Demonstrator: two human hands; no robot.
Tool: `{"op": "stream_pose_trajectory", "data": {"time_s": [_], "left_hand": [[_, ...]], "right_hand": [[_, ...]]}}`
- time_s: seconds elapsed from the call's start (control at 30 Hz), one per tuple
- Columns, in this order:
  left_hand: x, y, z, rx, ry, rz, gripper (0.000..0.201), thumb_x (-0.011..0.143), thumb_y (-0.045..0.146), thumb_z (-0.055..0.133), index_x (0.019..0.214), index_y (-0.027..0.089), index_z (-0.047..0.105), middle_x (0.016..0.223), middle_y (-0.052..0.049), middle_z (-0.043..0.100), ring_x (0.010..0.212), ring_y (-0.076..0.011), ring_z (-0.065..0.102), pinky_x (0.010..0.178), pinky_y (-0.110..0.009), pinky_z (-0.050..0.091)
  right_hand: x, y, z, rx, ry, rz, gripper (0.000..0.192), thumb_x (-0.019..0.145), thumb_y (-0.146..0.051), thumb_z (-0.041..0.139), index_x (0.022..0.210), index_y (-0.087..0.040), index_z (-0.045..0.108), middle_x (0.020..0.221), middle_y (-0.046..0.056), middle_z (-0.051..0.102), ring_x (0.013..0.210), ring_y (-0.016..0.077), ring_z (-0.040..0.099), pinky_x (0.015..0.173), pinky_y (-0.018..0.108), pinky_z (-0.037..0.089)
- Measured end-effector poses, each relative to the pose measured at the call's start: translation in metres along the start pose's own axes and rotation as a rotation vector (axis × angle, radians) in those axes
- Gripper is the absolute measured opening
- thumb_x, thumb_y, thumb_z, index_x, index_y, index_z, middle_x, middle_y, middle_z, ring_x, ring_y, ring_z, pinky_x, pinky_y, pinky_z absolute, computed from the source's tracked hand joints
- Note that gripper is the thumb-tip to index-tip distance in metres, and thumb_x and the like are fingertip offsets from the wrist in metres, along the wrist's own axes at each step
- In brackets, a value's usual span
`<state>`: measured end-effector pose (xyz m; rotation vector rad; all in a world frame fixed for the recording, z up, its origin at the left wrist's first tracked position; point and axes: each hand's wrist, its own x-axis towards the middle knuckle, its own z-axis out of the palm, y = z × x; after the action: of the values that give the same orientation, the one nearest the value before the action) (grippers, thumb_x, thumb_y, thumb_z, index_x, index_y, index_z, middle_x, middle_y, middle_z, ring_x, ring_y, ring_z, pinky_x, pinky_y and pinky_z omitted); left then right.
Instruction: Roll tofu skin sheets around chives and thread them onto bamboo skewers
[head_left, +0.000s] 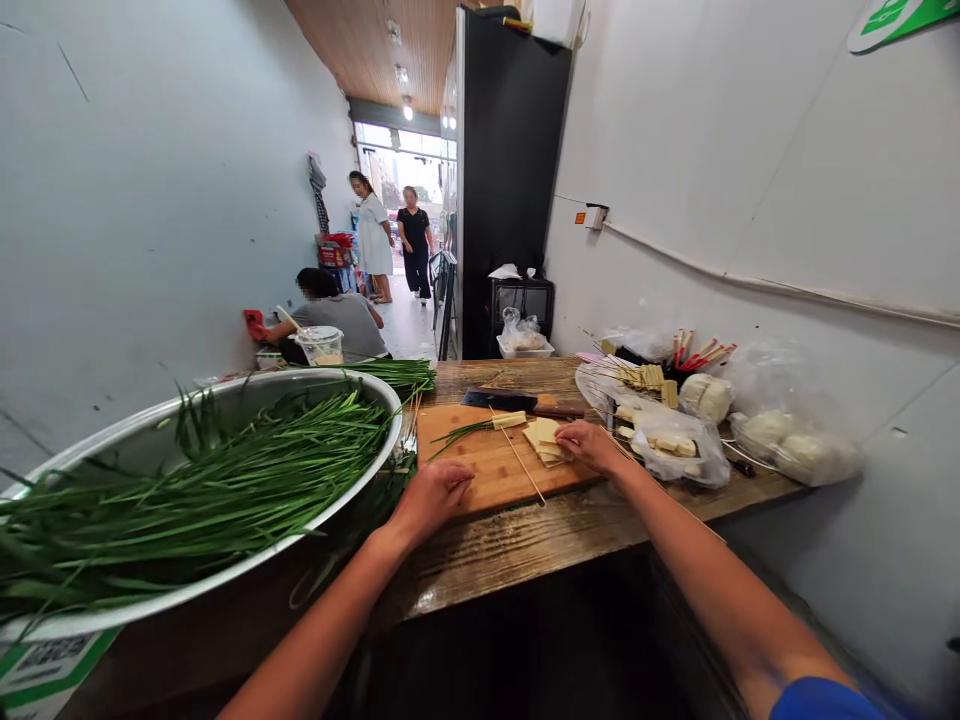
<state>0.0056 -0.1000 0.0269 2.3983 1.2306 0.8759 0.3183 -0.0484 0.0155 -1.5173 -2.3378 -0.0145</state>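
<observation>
Both forearms reach over the wooden surface [525, 550] to a cutting board [487, 465]. Left hand [433, 497] rests loosely curled on the board's near edge, fingers holding nothing visible. Right hand [592, 445] presses fingers on a stack of tofu sheets [546, 440]. Between the hands lies a bamboo skewer [523, 465]; beyond them, a cleaver [517, 402]. Left of the left fingers sits a basin of chives [187, 480].
</observation>
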Motion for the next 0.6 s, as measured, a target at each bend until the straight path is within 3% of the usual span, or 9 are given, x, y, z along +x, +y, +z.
{"op": "stream_pose_trajectory", "data": {"time_s": [0.1, 0.23, 0.3, 0.4, 0.47, 0.6], "left_hand": [[-0.004, 0.000, 0.003, -0.003, -0.004, 0.012, 0.020, 0.078, 0.016, 0.052, 0.085, 0.019, 0.071, 0.090, -0.003, 0.070, 0.085, -0.0149, 0.063, 0.081, -0.026, 0.048], [-0.005, -0.003, 0.003, 0.023, 0.015, 0.003, 0.021, 0.079, 0.016, 0.050, 0.088, 0.018, 0.070, 0.093, -0.004, 0.070, 0.087, -0.0156, 0.064, 0.080, -0.026, 0.048], [-0.004, -0.006, -0.001, 0.058, 0.083, -0.043, 0.022, 0.081, 0.018, 0.049, 0.089, 0.017, 0.070, 0.095, -0.006, 0.070, 0.088, -0.0171, 0.063, 0.081, -0.028, 0.049], [0.000, -0.010, -0.011, 0.107, 0.232, -0.116, 0.025, 0.082, 0.020, 0.046, 0.094, 0.016, 0.068, 0.097, -0.008, 0.069, 0.090, -0.0194, 0.063, 0.084, -0.032, 0.048], [0.003, -0.011, -0.017, 0.110, 0.312, -0.135, 0.028, 0.083, 0.020, 0.045, 0.100, 0.015, 0.066, 0.103, -0.008, 0.067, 0.094, -0.0196, 0.061, 0.087, -0.034, 0.047], [0.004, -0.010, -0.022, 0.131, 0.338, -0.105, 0.038, 0.080, 0.017, 0.047, 0.117, 0.017, 0.055, 0.119, -0.008, 0.058, 0.109, -0.0204, 0.053, 0.096, -0.036, 0.041]], "right_hand": [[0.003, 0.002, 0.000, 0.062, 0.050, 0.092, 0.024, 0.084, -0.021, 0.045, 0.084, -0.016, 0.068, 0.091, 0.005, 0.068, 0.085, 0.0137, 0.059, 0.076, 0.022, 0.039], [0.021, -0.002, -0.020, 0.010, 0.355, 0.399, 0.031, 0.086, -0.026, 0.037, 0.086, -0.013, 0.066, 0.083, 0.008, 0.067, 0.078, 0.0156, 0.059, 0.070, 0.023, 0.038], [0.038, -0.010, -0.037, 0.005, 0.419, 0.433, 0.032, 0.087, -0.029, 0.036, 0.087, -0.014, 0.065, 0.080, 0.007, 0.067, 0.074, 0.0156, 0.058, 0.066, 0.023, 0.037], [0.067, -0.035, -0.057, 0.035, 0.374, 0.295, 0.030, 0.088, -0.029, 0.038, 0.086, -0.014, 0.064, 0.081, 0.006, 0.066, 0.072, 0.0143, 0.057, 0.063, 0.022, 0.035], [0.080, -0.059, -0.056, 0.038, 0.309, 0.149, 0.028, 0.088, -0.027, 0.039, 0.086, -0.014, 0.063, 0.083, 0.005, 0.066, 0.073, 0.0133, 0.056, 0.064, 0.022, 0.035], [0.068, -0.110, -0.013, -0.070, 0.140, -0.236, 0.024, 0.088, -0.021, 0.040, 0.083, -0.014, 0.063, 0.083, 0.007, 0.064, 0.079, 0.0142, 0.054, 0.070, 0.023, 0.036]]}}
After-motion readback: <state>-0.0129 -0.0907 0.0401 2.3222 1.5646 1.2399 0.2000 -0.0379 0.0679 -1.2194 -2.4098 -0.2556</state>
